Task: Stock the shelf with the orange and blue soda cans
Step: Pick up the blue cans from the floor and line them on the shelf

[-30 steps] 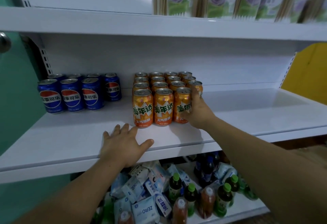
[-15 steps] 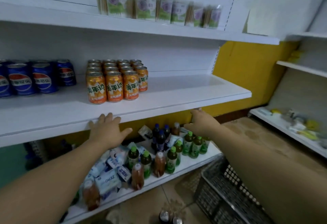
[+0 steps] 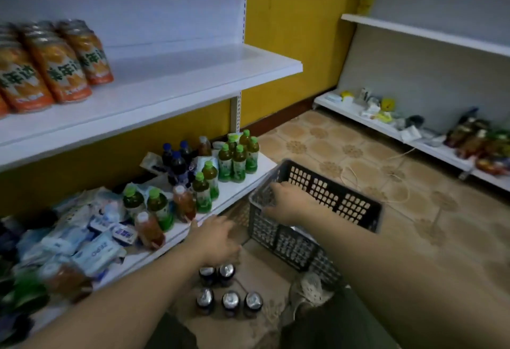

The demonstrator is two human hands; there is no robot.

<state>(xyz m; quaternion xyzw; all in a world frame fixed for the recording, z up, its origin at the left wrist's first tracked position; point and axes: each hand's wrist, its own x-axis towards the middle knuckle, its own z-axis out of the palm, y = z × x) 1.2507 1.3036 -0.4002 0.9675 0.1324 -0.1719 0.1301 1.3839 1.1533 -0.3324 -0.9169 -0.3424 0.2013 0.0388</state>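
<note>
perforated plastic crate, glossy white shelf

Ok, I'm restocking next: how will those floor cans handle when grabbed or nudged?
The cans stand upright, so a nudge could tip one; being round, it would likely roll. Their smooth metal probably feels stiff but slightly slippery.

Orange soda cans with green lettering: smeared, leftmost cut by the frame edge, back rows hidden behind the front ones. Dark silver-topped cans on the floor: labels unreadable, probably blue; rear pair partly under the left hand, itself blurred, finger curl unclear. Right hand at the grey perforated plastic crate: fingers blurred at the rim, grip or touch can't tell. Crate inside mostly hidden by the forearm. Pale blue packets blurred. Small mixed goods on the white side shelf too small to identify.
</note>
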